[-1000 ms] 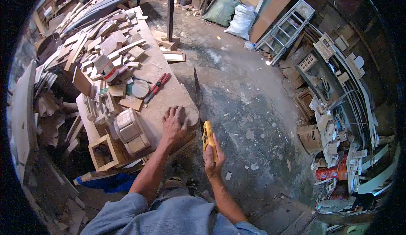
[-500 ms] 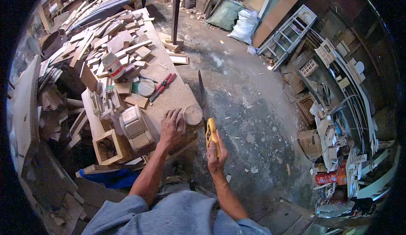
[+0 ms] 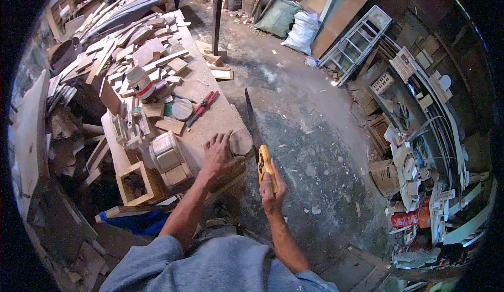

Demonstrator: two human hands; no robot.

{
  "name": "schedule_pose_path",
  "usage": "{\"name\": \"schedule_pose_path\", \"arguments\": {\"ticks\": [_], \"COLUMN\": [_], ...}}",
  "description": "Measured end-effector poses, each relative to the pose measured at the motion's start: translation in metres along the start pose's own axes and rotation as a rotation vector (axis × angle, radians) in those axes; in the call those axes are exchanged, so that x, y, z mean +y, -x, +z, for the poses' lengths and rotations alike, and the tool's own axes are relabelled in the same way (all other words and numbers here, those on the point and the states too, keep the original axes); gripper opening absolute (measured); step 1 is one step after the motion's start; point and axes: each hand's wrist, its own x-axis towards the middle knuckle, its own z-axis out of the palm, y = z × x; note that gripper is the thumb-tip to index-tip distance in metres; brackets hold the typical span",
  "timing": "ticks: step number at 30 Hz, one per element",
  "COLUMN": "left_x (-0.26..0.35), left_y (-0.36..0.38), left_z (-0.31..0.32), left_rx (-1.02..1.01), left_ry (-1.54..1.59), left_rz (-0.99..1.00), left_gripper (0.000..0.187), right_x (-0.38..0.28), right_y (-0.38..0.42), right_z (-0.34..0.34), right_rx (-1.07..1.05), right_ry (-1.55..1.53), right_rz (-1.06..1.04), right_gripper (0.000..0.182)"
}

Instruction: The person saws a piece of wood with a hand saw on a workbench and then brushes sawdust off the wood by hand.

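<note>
Left hand (image 3: 217, 155) nearer disc (image 3: 242, 143), right hand (image 3: 273, 192) gripping saw (image 3: 264, 162), bottle (image 3: 139, 82) contents hidden

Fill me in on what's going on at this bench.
The person's right hand grips a handsaw by its yellow handle, the blade pointing away beside the workbench. The left hand rests on the bench top, next to a round wooden piece at the corner. Whether the blade touches that piece is hard to tell. Wood offcuts lie farther along.
</note>
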Motion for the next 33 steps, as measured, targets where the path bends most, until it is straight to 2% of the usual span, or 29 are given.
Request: {"name": "schedule_pose_path", "arguments": {"ticks": [6,9,12,15,18,21,25,30,33], "left_x": [-0.008,0.007,0.009,0.017,0.025,0.029,0.03,0.034,0.041], "left_y": [-0.002,-0.003,-0.014,-0.029,-0.032,-0.028,-0.027,-0.027,-0.026], "left_z": [0.0,-0.001,0.027,0.032,0.032,0.037,0.037,0.027,0.017], "left_rx": [-0.042,0.08,0.202,0.127,0.121,0.253,0.26,0.214,0.177], "left_ry": [0.001,0.06,0.016,-0.02,-0.139,-0.177,-0.18,-0.166,-0.192], "left_rz": [0.004,0.053,0.036,-0.029,-0.019,0.007,0.036,0.066,0.067], "left_gripper": [0.1,0.087,0.073,0.062,0.058,0.056,0.056,0.052,0.05], "right_x": [0.008,0.008,0.012,0.005,0.013,0.019,0.02,0.035,0.011], "right_y": [-0.002,0.0,0.001,0.002,0.004,0.005,0.012,0.017,0.001], "right_z": [-0.002,0.003,0.004,0.006,0.003,0.001,0.002,0.002,0.005], "right_rx": [-0.014,0.0,0.009,0.021,0.018,0.006,0.039,0.057,0.053], "right_ry": [0.005,0.011,-0.025,-0.067,-0.073,-0.032,-0.037,0.07,-0.038], "right_rz": [-0.017,-0.029,-0.032,-0.01,0.007,-0.017,-0.028,-0.179,-0.054], "right_gripper": [0.051,0.05,0.049,0.049,0.05,0.05,0.049,0.049,0.049]}}
